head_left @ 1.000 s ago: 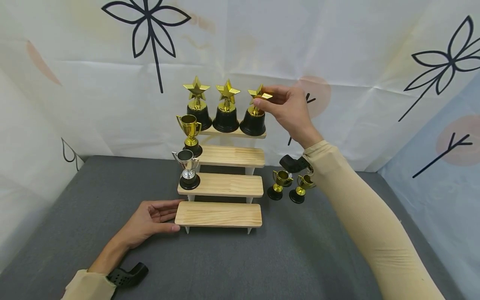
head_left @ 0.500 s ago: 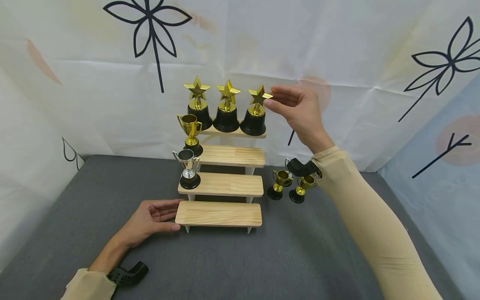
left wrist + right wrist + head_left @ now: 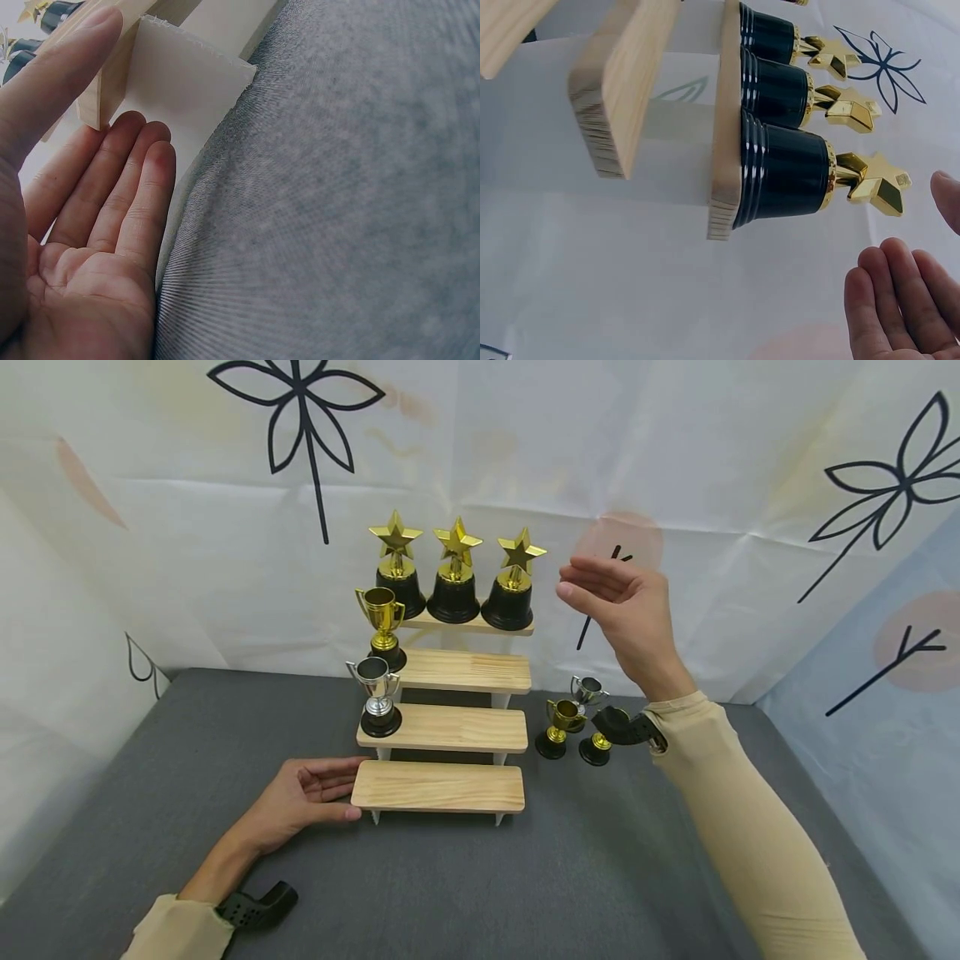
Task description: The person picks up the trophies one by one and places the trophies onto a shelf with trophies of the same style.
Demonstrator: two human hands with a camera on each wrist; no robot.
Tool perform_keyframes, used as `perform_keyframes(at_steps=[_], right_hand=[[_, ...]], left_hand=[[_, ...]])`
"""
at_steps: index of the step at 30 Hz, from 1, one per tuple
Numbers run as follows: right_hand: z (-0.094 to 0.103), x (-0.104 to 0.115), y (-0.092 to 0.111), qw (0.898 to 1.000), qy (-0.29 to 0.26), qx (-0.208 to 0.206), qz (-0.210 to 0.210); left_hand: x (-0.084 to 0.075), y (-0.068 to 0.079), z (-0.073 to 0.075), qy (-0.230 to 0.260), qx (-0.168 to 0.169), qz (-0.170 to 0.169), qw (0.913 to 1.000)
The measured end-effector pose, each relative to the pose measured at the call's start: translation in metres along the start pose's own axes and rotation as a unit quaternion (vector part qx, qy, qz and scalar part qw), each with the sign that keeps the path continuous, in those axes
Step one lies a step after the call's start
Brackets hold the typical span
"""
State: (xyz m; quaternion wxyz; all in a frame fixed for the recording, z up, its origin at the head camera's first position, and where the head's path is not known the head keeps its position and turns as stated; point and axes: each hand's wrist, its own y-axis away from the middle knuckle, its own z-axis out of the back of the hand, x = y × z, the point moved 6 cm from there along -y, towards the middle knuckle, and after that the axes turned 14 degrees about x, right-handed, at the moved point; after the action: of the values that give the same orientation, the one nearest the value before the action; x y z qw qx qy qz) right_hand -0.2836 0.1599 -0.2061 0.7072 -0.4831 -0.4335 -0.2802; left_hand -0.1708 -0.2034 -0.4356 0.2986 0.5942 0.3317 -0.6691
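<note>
In the head view a wooden tiered stand [image 3: 442,787] has several steps. Three gold star trophies on black bases stand on its top step, the rightmost star trophy [image 3: 510,592] at that step's right end. My right hand [image 3: 626,610] is in the air to the right of it, apart from it and holding nothing. At the left ends of the two middle steps stand a gold cup trophy [image 3: 382,625] and a silver cup trophy [image 3: 377,693]. My left hand [image 3: 288,810] rests at the left end of the lowest step, fingers straight, thumb near its front corner.
Right of the stand, a gold cup [image 3: 557,727], a silver cup [image 3: 587,692] and another gold cup [image 3: 595,750], partly hidden by the wrist camera, stand on the grey tabletop [image 3: 450,893]. A white printed cloth [image 3: 510,443] hangs behind.
My right hand has let go of the rightmost star trophy and moved right and slightly down, away from it. The trophy stays on the top step. My left hand has not moved.
</note>
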Motion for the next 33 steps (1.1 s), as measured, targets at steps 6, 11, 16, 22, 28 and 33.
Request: perform_keyframes(at_steps=[6,11,16,22,28,33], right_hand=[[0.005,-0.005,0.017,1.000,-0.001,-0.009,-0.009],[0.007,-0.011,0.028,1.000,0.009,-0.012,-0.017],[0.009,-0.017,0.039,1.000,0.019,-0.011,-0.021],[0.012,-0.026,0.059,0.999,0.025,-0.010,-0.037],[0.016,-0.036,0.081,0.998,0.034,-0.019,-0.048],[0.021,-0.045,0.098,0.998,0.018,-0.030,-0.048]], left_hand=[[0.000,0.000,0.000,0.001,0.001,-0.005,1.0000],[0.000,0.000,0.001,0.004,0.002,-0.006,1.0000],[0.000,0.000,0.000,0.008,0.003,-0.007,0.9999],[-0.001,0.000,0.000,0.011,0.005,-0.008,0.9999],[-0.002,0.000,0.000,0.011,0.004,-0.006,0.9999],[-0.001,0.000,0.000,0.004,0.001,0.000,1.0000]])
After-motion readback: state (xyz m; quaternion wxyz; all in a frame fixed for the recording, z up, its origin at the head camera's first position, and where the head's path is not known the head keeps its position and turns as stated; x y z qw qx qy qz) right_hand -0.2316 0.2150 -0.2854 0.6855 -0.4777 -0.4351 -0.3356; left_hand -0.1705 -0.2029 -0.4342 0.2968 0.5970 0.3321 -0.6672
